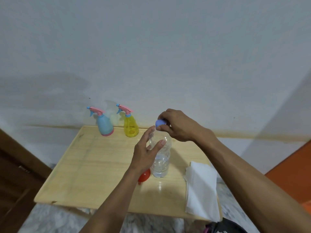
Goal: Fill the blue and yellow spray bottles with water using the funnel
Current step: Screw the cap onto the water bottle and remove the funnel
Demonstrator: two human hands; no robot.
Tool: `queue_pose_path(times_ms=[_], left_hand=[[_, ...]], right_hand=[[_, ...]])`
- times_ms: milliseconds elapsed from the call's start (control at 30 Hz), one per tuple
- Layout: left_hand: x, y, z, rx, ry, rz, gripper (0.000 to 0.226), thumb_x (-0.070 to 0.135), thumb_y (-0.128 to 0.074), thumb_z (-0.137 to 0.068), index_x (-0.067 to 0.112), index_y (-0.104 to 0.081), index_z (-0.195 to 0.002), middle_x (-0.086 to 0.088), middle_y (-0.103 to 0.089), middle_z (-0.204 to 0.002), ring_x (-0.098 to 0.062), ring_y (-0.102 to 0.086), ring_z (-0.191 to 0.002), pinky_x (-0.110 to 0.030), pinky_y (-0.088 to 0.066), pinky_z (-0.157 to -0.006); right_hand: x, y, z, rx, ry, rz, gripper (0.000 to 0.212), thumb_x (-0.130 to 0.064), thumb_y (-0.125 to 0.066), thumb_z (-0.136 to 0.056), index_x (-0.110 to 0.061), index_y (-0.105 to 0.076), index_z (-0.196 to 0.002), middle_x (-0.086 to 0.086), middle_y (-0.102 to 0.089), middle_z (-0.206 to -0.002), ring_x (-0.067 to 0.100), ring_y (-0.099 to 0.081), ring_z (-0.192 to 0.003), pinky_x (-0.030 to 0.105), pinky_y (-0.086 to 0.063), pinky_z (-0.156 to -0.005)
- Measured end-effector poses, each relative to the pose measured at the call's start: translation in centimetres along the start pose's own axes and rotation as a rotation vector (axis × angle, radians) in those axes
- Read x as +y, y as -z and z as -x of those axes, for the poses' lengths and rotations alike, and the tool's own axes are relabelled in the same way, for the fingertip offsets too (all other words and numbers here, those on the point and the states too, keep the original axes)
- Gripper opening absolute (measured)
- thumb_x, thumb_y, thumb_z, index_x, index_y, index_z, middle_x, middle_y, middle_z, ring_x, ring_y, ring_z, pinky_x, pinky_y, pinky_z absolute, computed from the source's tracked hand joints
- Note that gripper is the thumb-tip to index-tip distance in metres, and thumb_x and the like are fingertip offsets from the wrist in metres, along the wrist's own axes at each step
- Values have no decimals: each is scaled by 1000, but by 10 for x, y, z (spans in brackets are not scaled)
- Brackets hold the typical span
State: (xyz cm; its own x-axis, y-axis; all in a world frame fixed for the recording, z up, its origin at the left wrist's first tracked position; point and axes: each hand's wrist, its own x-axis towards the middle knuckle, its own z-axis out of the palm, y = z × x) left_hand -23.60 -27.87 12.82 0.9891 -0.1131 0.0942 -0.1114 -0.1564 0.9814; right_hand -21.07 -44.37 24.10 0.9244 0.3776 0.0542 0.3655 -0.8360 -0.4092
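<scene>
A blue spray bottle (104, 125) and a yellow spray bottle (130, 125) stand at the table's far edge, both with pink trigger heads on. A clear plastic water bottle (161, 163) stands mid-table, partly filled. My right hand (176, 126) pinches its blue cap (159, 123) at the bottle's top. My left hand (146, 152) is beside the bottle's upper body with fingers nearly straight, thumb against the bottle. A red funnel (144, 176) lies on the table, mostly hidden behind my left wrist.
The small wooden table (80, 174) stands against a white wall. A stack of white paper napkins (202, 187) lies at its right front. A dark object (223, 226) sits at the bottom edge; marbled floor lies below.
</scene>
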Motion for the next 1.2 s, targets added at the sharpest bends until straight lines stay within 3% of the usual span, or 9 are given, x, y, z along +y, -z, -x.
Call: queue_pose_path(times_ms=[67, 200, 300, 400, 533, 600, 767, 933, 1200], left_hand=[[0, 1, 0, -9, -16, -15, 63, 40, -74, -85, 34, -47, -141, 20, -51, -142, -1, -44, -135, -16, -41, -99], [0, 1, 0, 2, -4, -6, 65, 39, -75, -85, 35, -46, -143, 21, -50, -143, 1, -44, -135, -6, -42, -90], [1, 2, -1, 9, -5, 11, 65, 37, -76, -84, 34, -47, -143, 20, -52, -142, 1, -45, -134, -1, -42, -86], [2, 2, -2, -2, -21, -5, 60, 38, -75, -85, 35, -50, -140, 17, -55, -140, 1, -46, -133, 0, -41, -89], [1, 3, -1, -9, -18, 1, 63, 40, -75, -84, 35, -49, -140, 18, -54, -141, 3, -45, -133, -1, -42, -89], [2, 3, -1, -3, -6, 14, 67, 41, -76, -83, 34, -47, -143, 19, -53, -142, 4, -45, -133, -1, -42, -89], [4, 1, -2, 6, -21, -11, 57, 41, -74, -84, 39, -52, -137, 16, -56, -138, 3, -46, -132, 1, -40, -85], [1, 2, -1, -14, -17, -1, 66, 43, -75, -82, 35, -49, -141, 19, -54, -140, 3, -44, -134, -3, -42, -93], [-3, 0, -5, 12, -33, 14, 62, 30, -77, -84, 32, -51, -140, 12, -57, -139, 0, -47, -133, -3, -42, -89]], right_hand=[[0, -2, -1, 23, -15, 0, 37, -45, -60, -98, -13, -62, -116, -2, -54, -103, 20, -54, -93, 31, -44, -82], [1, 1, 2, -32, 26, -37, 42, -37, -59, -100, -17, -56, -137, 1, -58, -122, 13, -54, -99, 32, -45, -94], [0, 0, 2, -11, 34, -17, 31, -32, -57, -101, -14, -62, -126, -1, -55, -110, 22, -58, -101, 34, -46, -90], [-5, -7, 0, 36, -8, 71, 37, -42, -54, -101, -9, -61, -118, 3, -56, -106, 24, -56, -97, 35, -46, -86], [-3, -4, 0, 5, -4, 32, 43, -43, -56, -100, -13, -59, -131, 3, -56, -116, 19, -53, -100, 31, -44, -90], [0, 0, -1, -35, 27, 13, 39, -39, -55, -101, -16, -59, -133, -1, -52, -111, 16, -51, -95, 32, -45, -91], [-2, -12, -4, 91, -25, 82, 40, -47, -56, -99, -9, -61, -109, 4, -57, -102, 22, -53, -86, 34, -46, -79], [4, -11, 2, 78, 54, -63, 36, -38, -57, -100, -14, -64, -126, 1, -57, -110, 16, -55, -87, 29, -45, -83], [-1, -37, 3, 284, -48, -124, 33, -37, -59, -100, -9, -64, -117, 5, -55, -104, 21, -54, -86, 32, -46, -80]])
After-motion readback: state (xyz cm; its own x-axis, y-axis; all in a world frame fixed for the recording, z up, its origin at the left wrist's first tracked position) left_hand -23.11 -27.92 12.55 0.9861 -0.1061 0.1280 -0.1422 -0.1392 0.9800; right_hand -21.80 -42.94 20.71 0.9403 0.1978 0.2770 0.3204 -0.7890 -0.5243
